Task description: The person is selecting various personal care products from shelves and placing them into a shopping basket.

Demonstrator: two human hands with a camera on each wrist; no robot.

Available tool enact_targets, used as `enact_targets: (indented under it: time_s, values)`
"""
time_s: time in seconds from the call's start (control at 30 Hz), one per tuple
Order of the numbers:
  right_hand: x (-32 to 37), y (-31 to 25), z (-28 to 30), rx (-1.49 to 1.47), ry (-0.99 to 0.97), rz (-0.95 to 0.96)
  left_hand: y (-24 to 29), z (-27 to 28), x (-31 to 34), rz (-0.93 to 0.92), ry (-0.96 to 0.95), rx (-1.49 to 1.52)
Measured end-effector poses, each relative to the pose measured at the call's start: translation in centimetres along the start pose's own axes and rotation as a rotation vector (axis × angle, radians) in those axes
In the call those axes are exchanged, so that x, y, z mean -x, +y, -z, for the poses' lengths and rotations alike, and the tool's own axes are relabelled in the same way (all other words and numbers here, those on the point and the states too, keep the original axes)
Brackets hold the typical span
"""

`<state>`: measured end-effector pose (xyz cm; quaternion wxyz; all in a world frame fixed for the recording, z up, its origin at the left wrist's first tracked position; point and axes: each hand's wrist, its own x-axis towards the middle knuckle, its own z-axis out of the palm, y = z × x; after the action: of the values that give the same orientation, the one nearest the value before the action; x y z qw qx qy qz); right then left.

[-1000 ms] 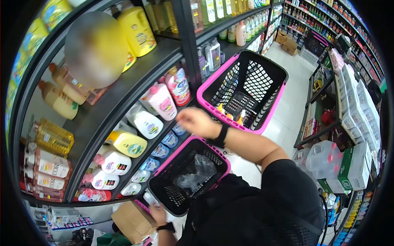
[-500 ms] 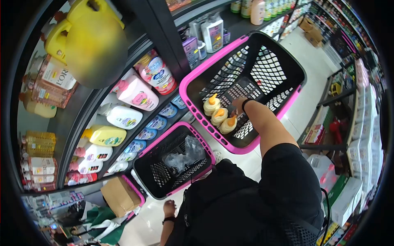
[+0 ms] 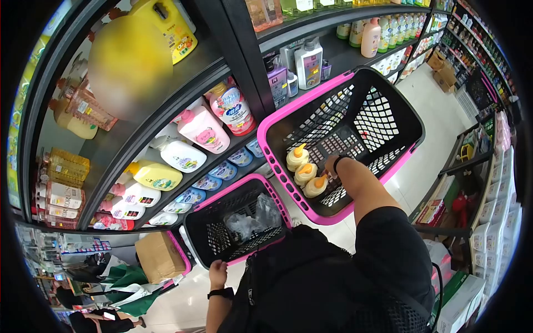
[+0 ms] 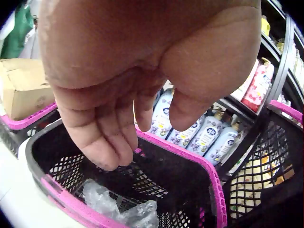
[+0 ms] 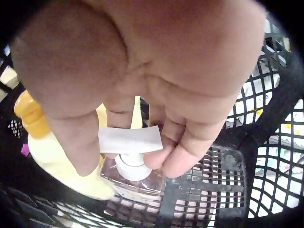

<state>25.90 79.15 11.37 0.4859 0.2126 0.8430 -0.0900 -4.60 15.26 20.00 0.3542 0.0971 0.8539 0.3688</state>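
Inside the larger black basket with a pink rim (image 3: 266, 130), my right hand (image 3: 332, 165) reaches down beside several cream bottles with orange pumps (image 3: 305, 173). The right wrist view shows the fingers of that hand (image 5: 142, 80) around the white pump top (image 5: 130, 141) of a clear, pinkish bottle (image 5: 135, 185); a pale yellow bottle (image 5: 66, 164) lies against it. My left hand (image 3: 218, 275) hangs by the near edge of the smaller basket (image 3: 195, 244), its fingers loosely bent and holding nothing. Crumpled clear plastic (image 4: 102, 199) lies in that smaller basket.
Shelves of bottles run along the left, with a pink pump bottle (image 3: 204, 130) facing the baskets. A cardboard box (image 3: 158, 256) sits in another basket at lower left. Right of the aisle floor stands a rack of white tubs (image 3: 488, 222). A person (image 3: 100, 322) is partly visible at bottom left.
My right hand has gone from beside the shelf bottles down into the larger basket. My left hand, earlier beside the cardboard box at a white item, is now empty by the smaller basket.
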Motion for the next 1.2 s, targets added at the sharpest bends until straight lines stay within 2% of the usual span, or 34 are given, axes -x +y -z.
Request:
enact_targets:
  time_s: [0.03, 0.07, 0.1, 0.17, 0.27, 0.37, 0.43, 0.5, 0.6, 0.67, 0.7, 0.77, 0.8, 0.87, 0.9, 0.97, 1.0, 1.03, 1.13, 1.2]
  values:
    - [1.4, 0.1, 0.7, -0.022, -0.002, -0.018, 0.7, 0.1, -0.8, -0.083, 0.000, -0.073]
    - [0.3, 1.5, 0.5, -0.178, 0.123, 0.114, 1.8, 0.3, -1.9, -0.120, 0.006, -0.128]
    - [-0.6, 3.1, 0.1, -0.170, 0.148, 0.104, 2.8, 0.3, -3.1, -0.156, 0.010, -0.185]
    - [6.5, 3.6, 4.3, -0.156, 0.199, 0.077, 8.1, -0.7, -3.8, -0.328, 0.060, -0.172]
    - [16.3, 3.7, 9.1, -0.150, 0.510, 0.171, 18.2, -2.9, -3.2, -0.496, -0.061, -0.089]
    - [29.1, 0.4, 14.5, -0.127, 0.936, 0.285, 26.2, -5.9, -2.1, -0.751, -0.123, -0.147]
    - [36.0, -2.3, 18.2, -0.105, 1.039, 0.280, 31.6, -7.7, 0.0, -0.852, -0.194, -0.147]
    - [41.3, -5.2, 21.0, -0.122, 1.147, 0.339, 36.4, -8.6, 2.2, -1.110, -0.199, -0.190]
    - [46.2, -9.1, 23.8, -0.169, 1.283, 0.555, 40.0, -9.3, 4.5, -1.188, -0.206, -0.157]
    - [47.0, -11.4, 25.2, -0.216, 1.340, 0.774, 41.1, -8.4, 5.5, -1.223, -0.218, -0.157]
    - [46.8, -12.7, 25.8, -0.254, 1.370, 0.887, 41.0, -7.8, 6.0, -1.289, -0.161, -0.142]
    - [45.7, -15.3, 26.5, -0.274, 1.344, 1.005, 39.3, -6.2, 6.0, -1.151, -0.246, -0.066]
    - [45.2, -16.8, 27.1, -0.267, 1.301, 1.042, 38.2, -4.8, 5.7, -1.047, -0.349, -0.009]
    - [44.6, -19.8, 28.4, -0.262, 1.236, 1.066, 33.6, -3.6, 4.3, -0.929, -0.394, 0.150]
    - [44.5, -21.0, 29.9, -0.189, 1.244, 1.067, 32.5, -2.6, 4.5, -0.881, -0.404, 0.237]
    - [42.9, -22.9, 31.0, -0.443, 1.400, 1.052, 31.8, 0.4, 5.0, -0.828, -0.370, 0.370]
    - [40.7, -24.1, 30.9, -0.830, 1.328, 1.127, 31.8, 1.9, 5.3, -0.811, -0.365, 0.489]
    - [38.9, -25.7, 31.4, -1.025, 1.221, 1.231, 31.7, 3.4, 5.4, -0.796, -0.367, 0.610]
    - [34.7, -32.4, 32.7, -0.967, 0.929, 1.220, 32.2, 9.2, 4.2, -0.920, -0.299, 0.659]
    - [35.0, -37.7, 34.7, -0.921, 0.843, 1.225, 33.6, 13.4, 4.1, -1.017, -0.291, 0.712]
